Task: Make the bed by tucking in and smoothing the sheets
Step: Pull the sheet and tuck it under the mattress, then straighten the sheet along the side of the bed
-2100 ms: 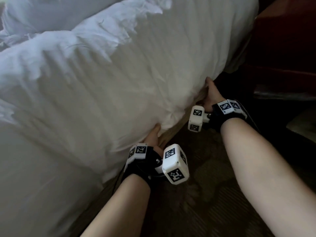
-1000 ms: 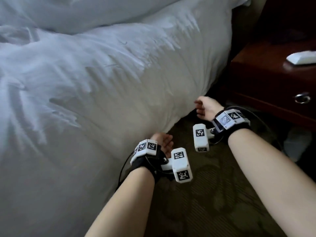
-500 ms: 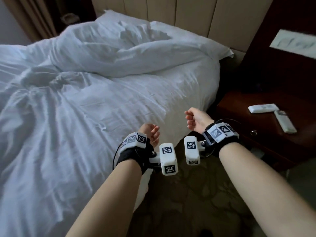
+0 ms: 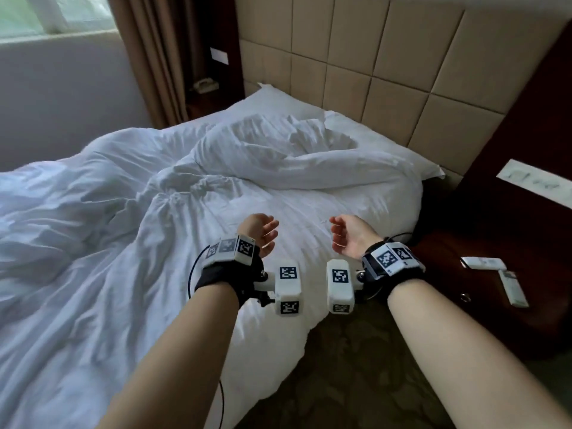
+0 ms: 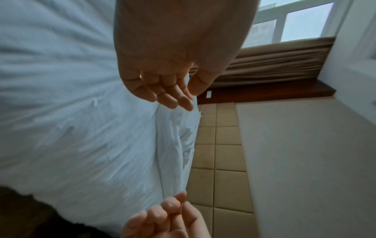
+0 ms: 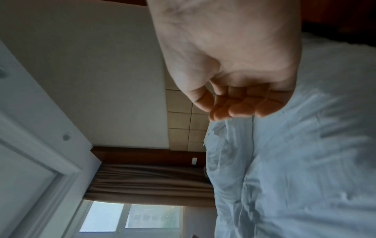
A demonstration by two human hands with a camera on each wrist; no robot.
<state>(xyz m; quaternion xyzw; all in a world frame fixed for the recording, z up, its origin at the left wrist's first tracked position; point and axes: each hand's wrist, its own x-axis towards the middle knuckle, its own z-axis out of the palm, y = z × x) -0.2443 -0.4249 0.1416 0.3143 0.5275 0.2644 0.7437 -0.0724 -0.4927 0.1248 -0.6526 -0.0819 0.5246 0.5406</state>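
Both hands are held above the near edge of the bed point(image 4: 309, 345), palms turned toward each other, nothing gripped. The left hand point(image 4: 259, 232) is loosely curled, its fingers point(image 5: 170, 98) relaxed and slightly parted; the right hand point(image 4: 348, 235) is likewise slack, its fingers point(image 6: 240, 108) bent inward and lying side by side. Directly beneath them the sheet point(image 4: 309, 218) is fairly flat, though fine creases are visible. The step in hand is judged to be smoothing: flat palms should be laid on the sheet and swept outward from the middle toward the edge, so that slack is carried off rather than bunched. Further left, the duvet point(image 4: 77, 212) lies rumpled in deep folds. Beyond, crumpled pillows point(image 4: 278, 156) rest against the padded headboard point(image 4: 387, 57). No containers are seen; to the right, two remote controls point(image 4: 495, 274) lie on the dark nightstand point(image 4: 448, 274).
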